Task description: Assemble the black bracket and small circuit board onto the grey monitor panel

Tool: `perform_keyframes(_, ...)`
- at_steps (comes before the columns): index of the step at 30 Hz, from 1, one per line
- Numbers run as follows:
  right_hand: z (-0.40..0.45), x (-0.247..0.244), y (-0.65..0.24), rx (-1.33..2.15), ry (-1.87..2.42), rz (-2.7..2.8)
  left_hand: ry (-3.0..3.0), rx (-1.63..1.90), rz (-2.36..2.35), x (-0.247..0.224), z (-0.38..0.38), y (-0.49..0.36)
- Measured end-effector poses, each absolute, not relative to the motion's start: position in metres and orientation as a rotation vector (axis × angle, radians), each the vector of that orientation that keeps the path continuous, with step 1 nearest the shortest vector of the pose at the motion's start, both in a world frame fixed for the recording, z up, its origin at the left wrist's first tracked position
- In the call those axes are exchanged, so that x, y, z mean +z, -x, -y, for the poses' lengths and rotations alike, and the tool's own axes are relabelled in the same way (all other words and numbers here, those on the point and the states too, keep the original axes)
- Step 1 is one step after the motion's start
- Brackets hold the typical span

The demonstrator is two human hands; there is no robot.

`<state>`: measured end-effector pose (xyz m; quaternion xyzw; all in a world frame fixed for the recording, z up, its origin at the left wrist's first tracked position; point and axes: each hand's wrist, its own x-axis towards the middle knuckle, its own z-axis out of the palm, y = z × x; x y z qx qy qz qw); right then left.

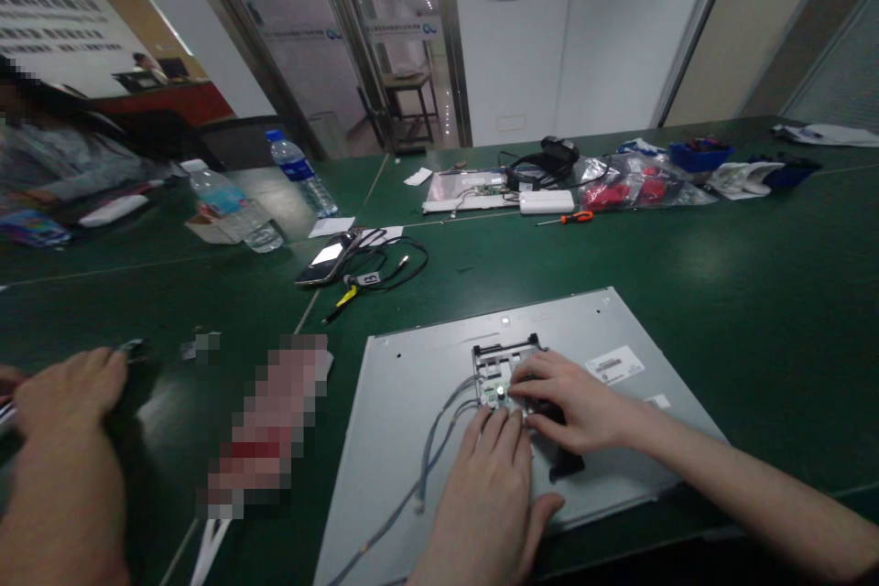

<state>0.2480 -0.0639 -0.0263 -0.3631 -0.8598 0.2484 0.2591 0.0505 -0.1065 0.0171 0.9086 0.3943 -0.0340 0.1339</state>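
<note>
Circuit bd (pixel 490 393) on metal panel (pixel 405 385): my L hand (pixel 495 467) lies open, fingertips at bd; R hand (pixel 573 396) curled there too, can't tell if gripping.

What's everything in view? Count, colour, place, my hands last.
Table: 1, green, foreground
Panel: 1, grey, on table
Circuit board: 1, green, mid-panel
Cables: at least 2, grey, left of board
Labels: 2, white, panel's right
Pixelated object: 1, reddish, left of panel
Phone: 1, dark, beyond panel
Cords: count unclear, black, beside phone
Bottles: 2, clear, far left
Screwdriver: 1, orange-handled, far side
Block: 1, white, behind screwdriver
Plastic bagging: count unclear, clear, right of block
Co-worker: 1, grey top, far left
Co-worker's hand: at least 1, bare, left
Left hand: 1, bare, beside board
Right hand: 1, bare, at board
</note>
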Motion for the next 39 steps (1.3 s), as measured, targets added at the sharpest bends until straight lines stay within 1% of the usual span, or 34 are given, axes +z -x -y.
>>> perform_keyframes(39,0.0639,-0.0320,-0.2484,0.680,0.982,2.338,-2.585,-0.057,-1.133,0.0178,0.1003,-0.0508)
